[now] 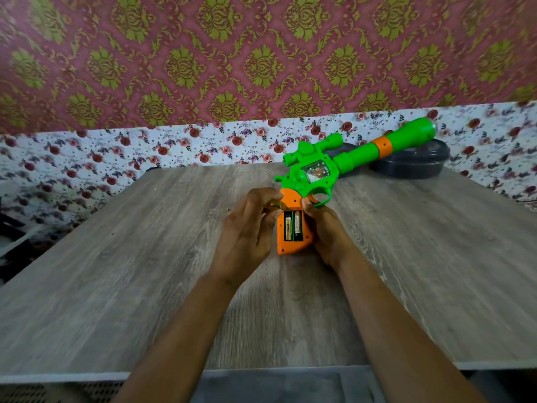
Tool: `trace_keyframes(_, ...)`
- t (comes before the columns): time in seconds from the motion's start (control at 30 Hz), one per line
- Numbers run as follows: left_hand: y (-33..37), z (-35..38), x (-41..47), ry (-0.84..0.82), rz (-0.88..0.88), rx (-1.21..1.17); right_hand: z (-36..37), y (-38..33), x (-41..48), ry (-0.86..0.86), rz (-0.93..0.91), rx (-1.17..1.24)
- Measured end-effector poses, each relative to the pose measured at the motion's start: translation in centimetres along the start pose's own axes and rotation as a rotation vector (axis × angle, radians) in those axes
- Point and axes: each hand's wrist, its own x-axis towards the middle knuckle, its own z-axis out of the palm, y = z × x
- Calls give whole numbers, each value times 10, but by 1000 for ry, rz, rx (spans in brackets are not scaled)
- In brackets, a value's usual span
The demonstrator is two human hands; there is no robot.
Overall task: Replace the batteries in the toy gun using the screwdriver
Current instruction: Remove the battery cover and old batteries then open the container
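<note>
on the wood-grain counter [145,257], the left hand [250,228] has its fingers curled round what looks like the amber screwdriver [277,205], held against the orange grip of the toy gun [316,173]. the grip's compartment lies open, two batteries [293,226] side by side inside. the right hand [325,228] holds the grip's other side, fingers wrapped near the trigger. the green barrel points up and right over a dark round container [412,164].

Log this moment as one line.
battery compartment open | two batteries seated inside | left hand holds amber-handled screwdriver | right hand grips toy gun lying on table
</note>
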Motion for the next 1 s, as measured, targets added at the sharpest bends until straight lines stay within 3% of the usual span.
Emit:
trace_keyframes(0.17, 4, 6, 0, -17, -9, -80, -2, -3, -3, -42, 12, 68)
trace_keyframes(0.47, 3, 4, 2, 44, -156, -192, -5, 0, 0, -22, -8, -45)
trace_keyframes(0.6, -5, -3, 5, 157, -382, -339, -6, -1, 2, 4, -14, -43)
trace_keyframes(0.8, -16, -5, 8, 263, -911, -687, -4, 0, 3, -7, -2, -39)
trace_keyframes(1.0, -20, -4, 8, 362, -1107, -891, -4, 0, 3, -23, 1, -30)
